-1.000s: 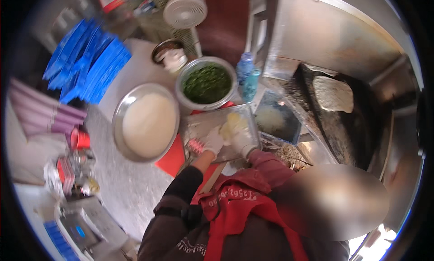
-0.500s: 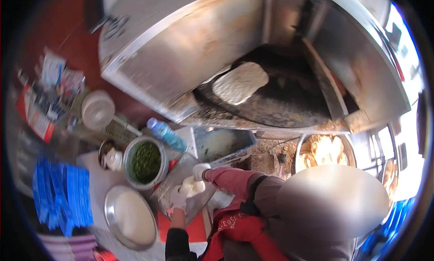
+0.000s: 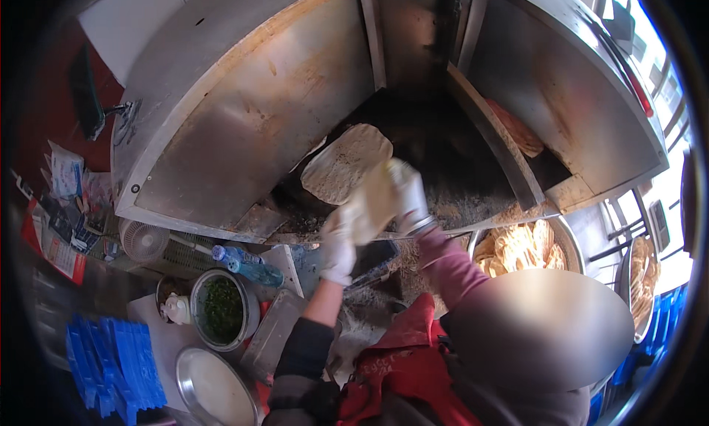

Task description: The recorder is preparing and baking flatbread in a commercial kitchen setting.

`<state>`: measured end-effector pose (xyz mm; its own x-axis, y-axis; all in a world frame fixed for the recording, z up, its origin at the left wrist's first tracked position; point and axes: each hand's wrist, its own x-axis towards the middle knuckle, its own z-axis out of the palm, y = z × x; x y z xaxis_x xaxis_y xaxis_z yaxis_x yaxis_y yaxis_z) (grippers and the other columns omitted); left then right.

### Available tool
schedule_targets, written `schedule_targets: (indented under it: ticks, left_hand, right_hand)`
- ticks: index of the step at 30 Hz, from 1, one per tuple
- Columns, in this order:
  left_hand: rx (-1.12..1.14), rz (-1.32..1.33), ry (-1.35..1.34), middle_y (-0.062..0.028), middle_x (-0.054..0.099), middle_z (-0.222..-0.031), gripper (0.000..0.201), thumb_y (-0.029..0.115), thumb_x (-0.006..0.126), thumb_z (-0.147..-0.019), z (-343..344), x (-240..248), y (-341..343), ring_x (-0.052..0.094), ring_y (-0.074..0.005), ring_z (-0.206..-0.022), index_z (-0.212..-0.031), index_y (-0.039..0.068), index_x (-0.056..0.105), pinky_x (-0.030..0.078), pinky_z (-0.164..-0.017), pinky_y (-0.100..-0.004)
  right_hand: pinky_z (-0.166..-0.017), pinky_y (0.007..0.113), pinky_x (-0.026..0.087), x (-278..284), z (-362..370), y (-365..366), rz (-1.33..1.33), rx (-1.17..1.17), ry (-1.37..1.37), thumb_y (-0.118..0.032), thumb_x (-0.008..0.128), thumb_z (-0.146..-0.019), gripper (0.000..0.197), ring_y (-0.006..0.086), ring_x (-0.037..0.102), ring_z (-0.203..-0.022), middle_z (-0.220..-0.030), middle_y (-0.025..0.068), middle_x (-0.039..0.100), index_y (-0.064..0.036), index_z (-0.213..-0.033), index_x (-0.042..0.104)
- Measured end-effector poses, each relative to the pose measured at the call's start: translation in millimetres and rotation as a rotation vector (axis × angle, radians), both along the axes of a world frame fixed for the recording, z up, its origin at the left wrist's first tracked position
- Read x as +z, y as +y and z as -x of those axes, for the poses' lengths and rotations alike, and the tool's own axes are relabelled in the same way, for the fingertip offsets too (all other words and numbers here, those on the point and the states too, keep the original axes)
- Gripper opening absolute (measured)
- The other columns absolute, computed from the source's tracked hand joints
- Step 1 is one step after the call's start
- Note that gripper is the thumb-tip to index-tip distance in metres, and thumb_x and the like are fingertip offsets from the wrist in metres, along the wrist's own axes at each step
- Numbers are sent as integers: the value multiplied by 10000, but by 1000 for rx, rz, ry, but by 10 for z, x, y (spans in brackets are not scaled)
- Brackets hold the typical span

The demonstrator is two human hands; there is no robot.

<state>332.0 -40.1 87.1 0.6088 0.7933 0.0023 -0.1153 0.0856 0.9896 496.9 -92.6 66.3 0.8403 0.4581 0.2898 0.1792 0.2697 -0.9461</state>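
Stretched between my two white-gloved hands is a pale, thin sheet of dough (image 3: 371, 204), smeared by motion. My left hand (image 3: 340, 252) closes on its near left edge, and my right hand (image 3: 408, 197) grips the far right side. The dough is over the front edge of a dark, round griddle (image 3: 421, 131). An oval flatbread (image 3: 341, 164) with a speckled top lies on the griddle, just beyond the dough. A metal tray (image 3: 273, 337) sits on the counter to the left of my left forearm.
Steel walls (image 3: 266, 123) and a curved metal divider (image 3: 487, 131) bound the griddle. To the left stand a pot of chopped greens (image 3: 223, 308), a bowl of white dough or batter (image 3: 218, 389), blue bottles (image 3: 255, 272) and blue bags (image 3: 118, 359). Baked flatbreads (image 3: 528, 249) fill a bowl at right.
Both hands have moved from the metal tray up to the griddle, and the dough between them is now stretched into a sheet. The view has shifted as well.
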Motion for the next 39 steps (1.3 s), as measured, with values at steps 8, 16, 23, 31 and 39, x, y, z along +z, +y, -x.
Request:
schedule_targets:
  ticks: [8, 16, 23, 31, 39]
  left_hand:
    - [-241, 127, 44, -132, 549, -1260, 364, 35, 467, -961, -632, -323, -92, 603, -210, -1032, -1325, 34, 472, 520, -891, -332]
    - [191, -52, 92, -94, 574, -1251, 313, -26, 518, -918, 1163, -470, 303, 621, -166, -985, -1212, 75, 554, 518, -807, -264]
    - [570, -248, 226, -50, 594, -1180, 324, -35, 481, -910, 2369, -521, 504, 597, -129, -892, -1202, 67, 578, 489, -773, -246]
    - [841, -179, 314, -89, 571, -1175, 306, -42, 539, -898, 3647, -521, 198, 565, -179, -1005, -1185, 52, 587, 491, -835, -286]
    - [1146, -85, 591, -124, 561, -1160, 328, -39, 485, -873, 4962, -913, -280, 526, -244, -1054, -1184, 30, 561, 444, -915, -352]
  right_hand:
    - [-1078, 512, 298, 159, -1201, -510, 1386, -173, -878, -414, 561, -857, 723, 381, 405, -1307, -1482, 223, 310, -170, -1475, 278]
    - [-1142, 524, 69, -285, -1122, -220, 1322, -352, -1012, -601, 449, -848, 876, 400, 151, -1421, -1526, 223, 209, -60, -1492, 206]
    - [-1142, 531, 38, -165, -1080, -182, 1465, -309, -872, -603, 393, -880, 864, 379, 117, -1439, -1540, 229, 172, -42, -1498, 171]
    - [-1145, 536, -40, -120, -542, -304, 1418, -434, -870, -642, 376, -878, 940, 390, 91, -1440, -1543, 248, 128, 43, -1478, 143]
    - [-1161, 490, 68, -199, -567, -162, 950, -300, -1015, -584, 435, -893, 909, 382, 132, -1430, -1504, 273, 219, 104, -1437, 199]
